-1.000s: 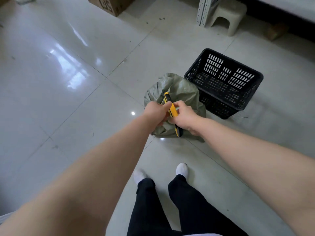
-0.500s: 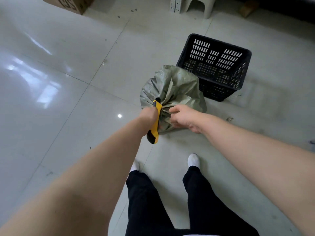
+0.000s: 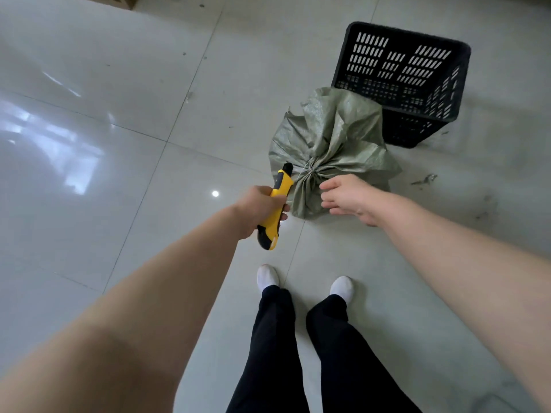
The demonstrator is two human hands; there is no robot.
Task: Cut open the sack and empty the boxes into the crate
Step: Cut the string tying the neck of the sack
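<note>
A grey-green woven sack (image 3: 334,138) lies on the tiled floor, its neck gathered and tied with a thin white string (image 3: 308,171). My left hand (image 3: 259,208) grips a yellow and black utility knife (image 3: 275,208), whose tip points at the tied neck from the left. My right hand (image 3: 347,198) hovers with relaxed, spread fingers just right of the neck, beside the sack's loose mouth, holding nothing. A black slotted plastic crate (image 3: 402,81) stands empty right behind the sack. The boxes are hidden inside the sack.
My legs in black trousers and white socks (image 3: 341,286) stand just below the sack. A cardboard box corner (image 3: 119,0) shows at the top left edge. Small bits of debris (image 3: 426,178) lie on the floor right of the sack.
My right hand has let go of the sack's neck and opened. The left hand with the knife has stayed at the neck's left side while the view shifted left.
</note>
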